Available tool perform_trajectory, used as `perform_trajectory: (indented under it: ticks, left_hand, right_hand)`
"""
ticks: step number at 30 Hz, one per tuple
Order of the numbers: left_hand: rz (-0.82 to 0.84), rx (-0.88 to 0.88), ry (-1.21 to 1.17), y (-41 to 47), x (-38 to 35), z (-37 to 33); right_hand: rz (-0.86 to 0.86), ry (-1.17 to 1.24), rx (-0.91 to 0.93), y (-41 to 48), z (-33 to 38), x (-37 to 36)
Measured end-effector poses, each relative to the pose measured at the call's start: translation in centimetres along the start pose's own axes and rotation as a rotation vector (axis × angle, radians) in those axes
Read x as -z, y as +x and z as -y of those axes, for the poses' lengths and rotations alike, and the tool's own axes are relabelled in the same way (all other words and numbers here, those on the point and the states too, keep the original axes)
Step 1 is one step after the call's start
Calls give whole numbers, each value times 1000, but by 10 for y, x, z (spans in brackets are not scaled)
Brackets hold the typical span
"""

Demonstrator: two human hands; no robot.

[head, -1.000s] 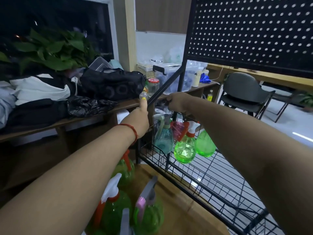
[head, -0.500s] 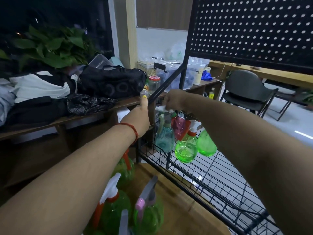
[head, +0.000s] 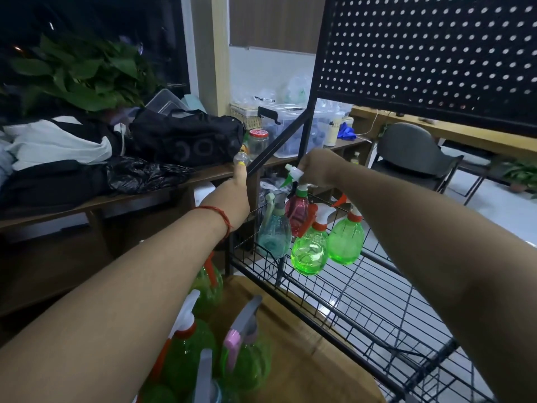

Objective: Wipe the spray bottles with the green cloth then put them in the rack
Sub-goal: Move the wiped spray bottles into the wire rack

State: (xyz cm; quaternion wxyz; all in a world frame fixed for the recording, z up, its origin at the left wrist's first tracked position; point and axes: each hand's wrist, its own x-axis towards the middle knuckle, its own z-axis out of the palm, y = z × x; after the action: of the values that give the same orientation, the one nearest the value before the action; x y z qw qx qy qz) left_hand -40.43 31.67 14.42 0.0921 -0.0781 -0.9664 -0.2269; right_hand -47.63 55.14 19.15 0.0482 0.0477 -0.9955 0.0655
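Over the wire rack (head: 307, 132), right grip (head: 318, 168) clasps the red bottle (head: 297, 209) hanging beneath it; left grip (head: 234, 196) unclear.

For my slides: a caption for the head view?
Right hand holds a red spray bottle by its sprayer at the black rack; left hand on its frame.

Nearest spray bottles (head: 189, 356) cut off at the bottom edge.
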Motion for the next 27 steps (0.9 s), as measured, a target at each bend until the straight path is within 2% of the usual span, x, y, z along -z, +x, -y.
perform_trajectory:
  ticks: [8, 11, 15, 19, 23, 27]
  left_hand:
    - [31, 12, 26, -3, 5, -4]
    - [43, 27, 33, -3, 5, -4]
    - [137, 39, 136, -10, 16, -6]
    - [72, -28, 185, -34, 48, -5]
    - [81, -143, 184, -81, 82, 11]
    - [135, -176, 231, -132, 108, 19]
  right_hand:
    - [-31, -35, -1, -13, 5, 11]
    - [-107, -7, 45, -43, 11, 34]
    - [-151, 39, 101, -96, 27, 55]
    - [-178, 161, 196, -149, 50, 65]
    - [-45, 213, 358, -201, 83, 62]
    - [148, 192, 621, -245, 119, 55]
